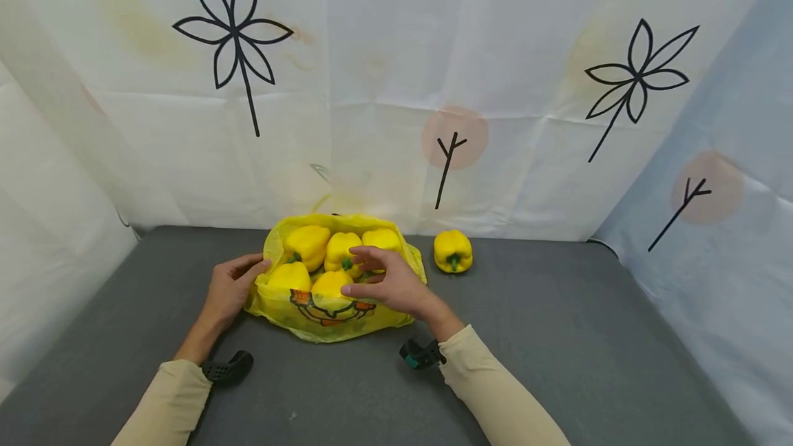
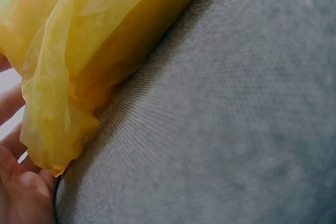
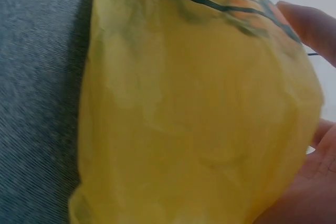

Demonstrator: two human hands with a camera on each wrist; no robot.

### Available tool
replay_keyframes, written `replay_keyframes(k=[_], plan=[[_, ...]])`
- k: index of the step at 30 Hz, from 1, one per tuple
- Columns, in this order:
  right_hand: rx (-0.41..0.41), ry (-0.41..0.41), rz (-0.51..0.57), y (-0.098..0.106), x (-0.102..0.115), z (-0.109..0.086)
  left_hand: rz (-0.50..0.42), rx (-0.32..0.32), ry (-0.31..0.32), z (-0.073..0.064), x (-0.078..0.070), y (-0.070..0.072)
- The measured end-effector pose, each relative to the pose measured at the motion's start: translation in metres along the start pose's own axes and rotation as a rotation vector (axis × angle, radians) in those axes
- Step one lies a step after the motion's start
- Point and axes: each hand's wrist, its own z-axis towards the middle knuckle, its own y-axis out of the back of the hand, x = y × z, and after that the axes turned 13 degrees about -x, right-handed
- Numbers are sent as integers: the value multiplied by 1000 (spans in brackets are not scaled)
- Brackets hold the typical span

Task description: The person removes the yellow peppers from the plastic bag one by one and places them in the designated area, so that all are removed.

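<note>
A yellow plastic bag (image 1: 297, 325) with a printed cartoon drawing lies with its mouth open, several yellow bell peppers (image 1: 308, 245) inside. My left hand (image 1: 229, 289) holds the bag's left edge between thumb and fingers. In the left wrist view, crumpled plastic (image 2: 58, 119) covers part of those fingers. Over the right side of the bag's mouth hovers my right hand (image 1: 396, 285), thumb and fingers spread apart with nothing between them. Its thumb overlaps a front pepper (image 1: 330, 283) in the head view. Another yellow bell pepper (image 1: 453, 251) sits outside, right of the bag.
The dark grey table (image 1: 557, 349) ends at a white curtain (image 1: 384, 74) with printed plants. More curtain hangs along the left and right sides. Black bands (image 1: 229, 367) with devices are on both wrists.
</note>
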Motion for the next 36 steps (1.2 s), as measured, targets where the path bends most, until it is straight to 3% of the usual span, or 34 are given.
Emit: replay_keyframes(k=[9, 20, 30, 36], plan=[[-5, -47, -46, -10, -7, -2, -7, 8, -1, 0, 0, 0], [8, -25, -64, -16, -10, -2, 6, 9, 2, 0, -1, 0], [79, -48, -138, -18, -11, -3, -8, 15, 1, 0, 1, 1], [104, -53, -117, -20, -12, -3, -10, 18, -3, -1, 1, 1]])
